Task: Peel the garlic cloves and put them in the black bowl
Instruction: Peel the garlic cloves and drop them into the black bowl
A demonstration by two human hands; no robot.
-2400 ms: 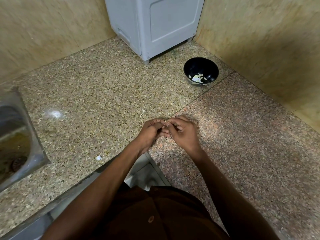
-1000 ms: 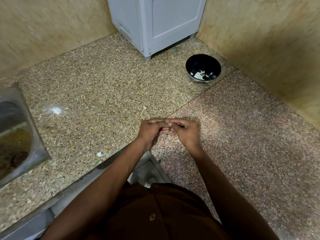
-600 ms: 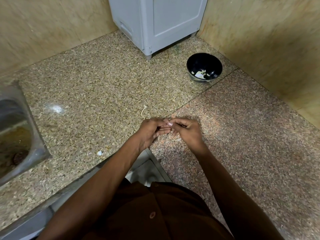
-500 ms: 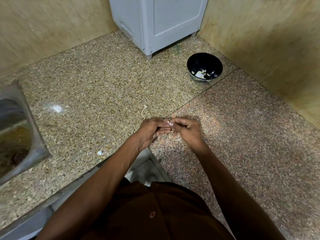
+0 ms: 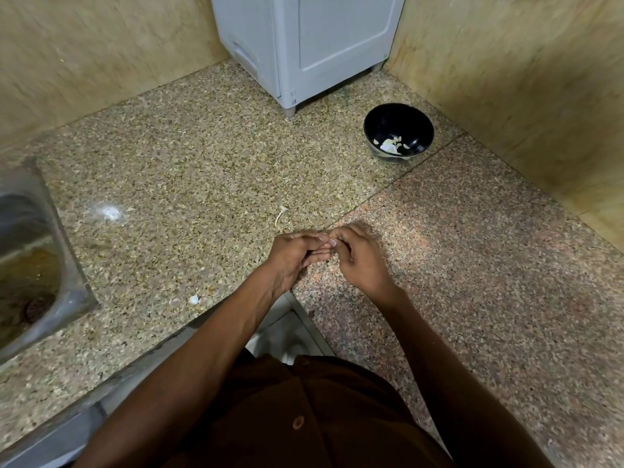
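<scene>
Black bowl [image 5: 398, 128], upper right of frame, already holds some peeled garlic cloves [image 5: 391, 145]. Left hand [image 5: 293, 256] and right hand [image 5: 358, 256] pinch something tiny mid-frame, probably another clove being peeled.

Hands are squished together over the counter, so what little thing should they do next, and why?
Probably keep picking at the clove's skin. Left hand and right hand meet fingertip to fingertip, hiding whatever they pinch, and the black bowl sits far off.
</scene>
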